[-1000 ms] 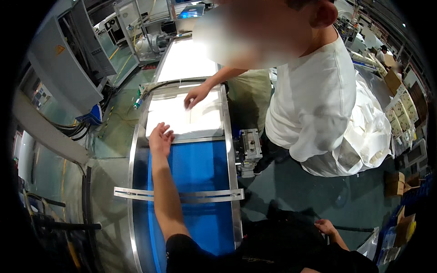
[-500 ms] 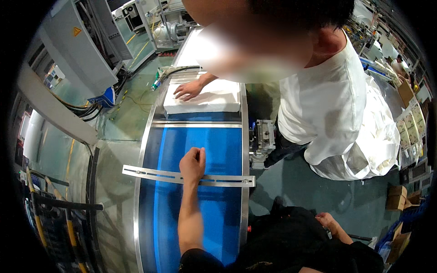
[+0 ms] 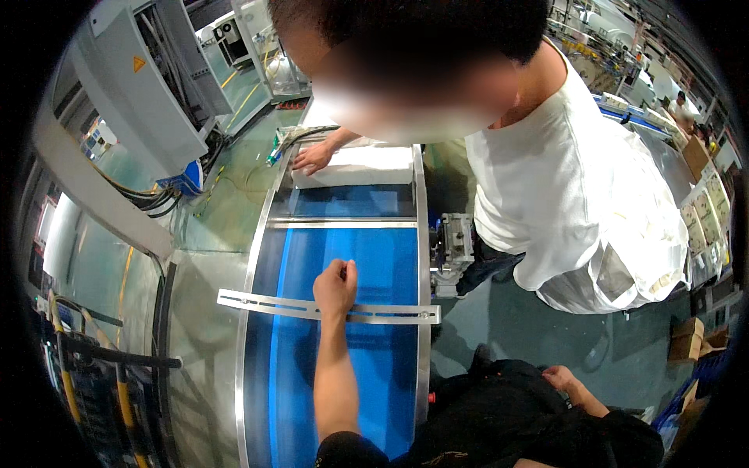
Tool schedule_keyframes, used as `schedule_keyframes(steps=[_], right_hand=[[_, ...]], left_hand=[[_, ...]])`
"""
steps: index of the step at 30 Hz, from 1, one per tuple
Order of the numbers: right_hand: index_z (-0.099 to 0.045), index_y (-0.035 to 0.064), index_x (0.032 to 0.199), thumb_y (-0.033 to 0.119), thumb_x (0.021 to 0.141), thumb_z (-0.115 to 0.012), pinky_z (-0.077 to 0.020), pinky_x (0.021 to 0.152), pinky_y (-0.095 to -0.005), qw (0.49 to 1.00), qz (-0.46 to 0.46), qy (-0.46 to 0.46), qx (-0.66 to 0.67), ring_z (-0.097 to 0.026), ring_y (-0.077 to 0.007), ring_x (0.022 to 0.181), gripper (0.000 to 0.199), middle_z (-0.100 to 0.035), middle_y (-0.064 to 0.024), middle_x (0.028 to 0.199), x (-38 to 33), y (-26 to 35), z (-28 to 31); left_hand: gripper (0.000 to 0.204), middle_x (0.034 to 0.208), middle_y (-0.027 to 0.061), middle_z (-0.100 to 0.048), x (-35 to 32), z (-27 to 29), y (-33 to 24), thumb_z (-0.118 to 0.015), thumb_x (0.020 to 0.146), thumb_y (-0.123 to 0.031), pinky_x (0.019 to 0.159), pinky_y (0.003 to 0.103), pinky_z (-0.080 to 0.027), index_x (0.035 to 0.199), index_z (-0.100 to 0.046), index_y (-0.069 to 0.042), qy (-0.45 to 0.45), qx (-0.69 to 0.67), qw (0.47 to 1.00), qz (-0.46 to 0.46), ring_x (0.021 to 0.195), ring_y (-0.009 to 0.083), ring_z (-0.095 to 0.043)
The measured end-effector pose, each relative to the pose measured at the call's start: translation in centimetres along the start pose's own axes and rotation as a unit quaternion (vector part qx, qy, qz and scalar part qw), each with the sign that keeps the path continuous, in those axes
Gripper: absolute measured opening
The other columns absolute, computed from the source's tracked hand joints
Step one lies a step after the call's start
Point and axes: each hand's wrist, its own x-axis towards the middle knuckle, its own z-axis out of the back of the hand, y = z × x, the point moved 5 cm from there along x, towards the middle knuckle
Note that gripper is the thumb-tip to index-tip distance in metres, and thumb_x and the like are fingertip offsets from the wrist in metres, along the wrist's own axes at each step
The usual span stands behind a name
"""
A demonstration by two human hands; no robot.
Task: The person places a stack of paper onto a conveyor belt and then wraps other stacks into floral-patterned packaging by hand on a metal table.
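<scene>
My left hand [image 3: 335, 288] is closed in a loose fist above the blue conveyor belt [image 3: 382, 261], with nothing showing in it. Its wrist crosses over a slotted metal bar [image 3: 390, 314] that spans the belt. Beside my dark clothing, at the lower right, my right hand [image 3: 559, 378] hangs low with its fingers curled and no object visible in it. Farther up the belt lies a white stack [image 3: 359, 173], like folded sheets. A co-worker's hand [image 3: 312, 158] rests at its left end; the co-worker's head hides part of the area behind.
The co-worker in a white shirt [image 3: 546, 171] leans over the conveyor's right side. A thin metal crossbar [image 3: 351, 224] spans the belt. A large white sack [image 3: 616, 269] stands behind the co-worker. Cardboard boxes [image 3: 686, 339] lie at far right; a grey machine cabinet [image 3: 144, 86] stands at upper left.
The white stack has moved farther from the crossbar, away from me. The co-worker's hand has shifted to its left end, and the co-worker leans farther left. My hands keep their poses.
</scene>
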Motion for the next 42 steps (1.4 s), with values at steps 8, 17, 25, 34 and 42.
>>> schedule_keyframes(steps=[8,17,25,34,42], right_hand=[[-0.071,0.0063,0.108,0.026,0.096,-0.052,-0.0513,0.090,-0.0462,0.992,-0.087,-0.064,0.063,-0.064,-0.0413,0.104,0.030,-0.070,-0.0206,0.107,-1.2,1.6,-0.1],[-0.072,0.0043,0.111,0.026,0.096,-0.053,-0.0504,0.092,-0.0460,0.983,-0.123,-0.087,0.109,-0.063,-0.0395,0.108,0.032,-0.069,-0.0225,0.112,-2.8,2.7,-1.0],[-0.072,0.0035,0.111,0.026,0.096,-0.056,-0.0506,0.089,-0.0437,0.979,-0.124,-0.109,0.124,-0.064,-0.0350,0.104,0.032,-0.070,-0.0191,0.109,-2.2,1.0,-1.4],[-0.072,0.0030,0.109,0.027,0.096,-0.059,-0.0511,0.084,-0.0403,0.973,-0.124,-0.129,0.144,-0.065,-0.0288,0.097,0.030,-0.071,-0.0135,0.102,-1.2,-1.9,-2.7],[-0.073,0.0029,0.107,0.025,0.096,-0.060,-0.0519,0.081,-0.0393,0.973,-0.097,-0.163,0.130,-0.066,-0.0255,0.091,0.028,-0.073,-0.0101,0.098,0.6,-4.2,-3.2]], left_hand=[[0.026,0.063,0.0120,-0.063,-0.2,0.3,0.0,-0.070,0.092,-0.025,0.054,0.037,-0.047,0.078,-0.067,-0.004,-0.018,0.014,0.999,-0.032,0.052,0.0258,-0.059],[0.023,0.065,0.0130,-0.066,-1.2,0.3,0.0,-0.069,0.091,-0.030,0.057,0.044,-0.051,0.080,-0.068,-0.010,-0.014,0.067,0.997,-0.044,0.061,0.0357,-0.065],[0.026,0.065,0.0144,-0.064,-0.5,-0.3,-0.8,-0.066,0.093,-0.031,0.057,0.046,-0.050,0.077,-0.065,-0.010,0.018,0.069,0.996,-0.058,0.062,0.0381,-0.065],[0.030,0.076,0.0162,-0.071,-0.8,-0.2,-1.0,-0.062,0.094,-0.036,0.069,0.049,-0.054,0.086,-0.070,-0.008,0.062,0.106,0.992,-0.003,0.074,0.0392,-0.069],[0.029,0.083,0.0164,-0.073,-0.8,0.5,-1.8,-0.063,0.092,-0.037,0.072,0.048,-0.054,0.091,-0.073,-0.009,0.089,0.137,0.986,0.031,0.080,0.0394,-0.069]])
